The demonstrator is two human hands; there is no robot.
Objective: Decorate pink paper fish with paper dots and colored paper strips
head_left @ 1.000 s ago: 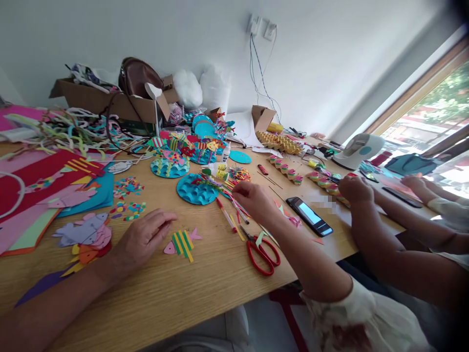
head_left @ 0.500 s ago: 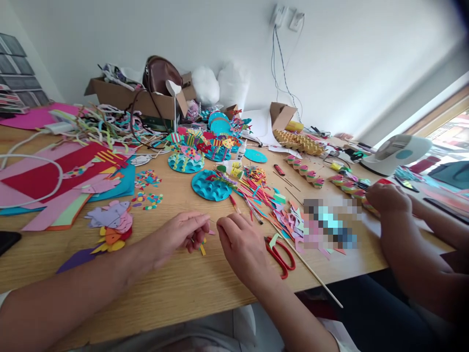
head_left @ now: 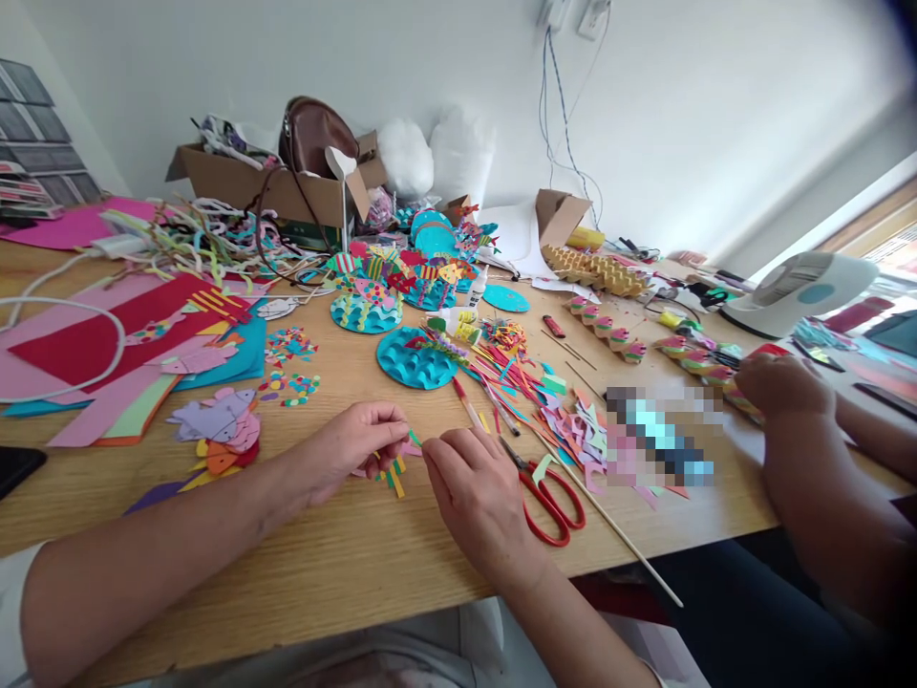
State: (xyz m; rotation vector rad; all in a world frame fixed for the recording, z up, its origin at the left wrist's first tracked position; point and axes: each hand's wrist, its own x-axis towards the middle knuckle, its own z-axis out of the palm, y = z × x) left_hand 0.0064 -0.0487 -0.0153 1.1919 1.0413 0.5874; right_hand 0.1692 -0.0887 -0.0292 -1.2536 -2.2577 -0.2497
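My left hand (head_left: 358,441) is above the wooden table with thumb and fingers pinched together; whatever is in the pinch is too small to name. Facing it, my right hand (head_left: 477,492) has its fingers curled in and their tips hidden, so its contents cannot be made out. Narrow yellow and green paper strips (head_left: 394,476) show below and between the hands. Red-handled scissors (head_left: 551,502) lie just right of my right hand, a scrap of green paper on them. Beyond the hands sits a round blue wavy base (head_left: 415,361) with a small decorated piece at its edge.
Paper fish (head_left: 215,420) and colored dots (head_left: 290,386) lie at left. Paper strips (head_left: 501,373) and a long thin stick (head_left: 616,530) spread to the right. Finished fish scenes (head_left: 367,311) stand farther back. Another person's hand (head_left: 784,382) is at the right.
The view has shifted slightly. More of the yellow and green strips now shows between my hands, which stay close together with fingers closed.
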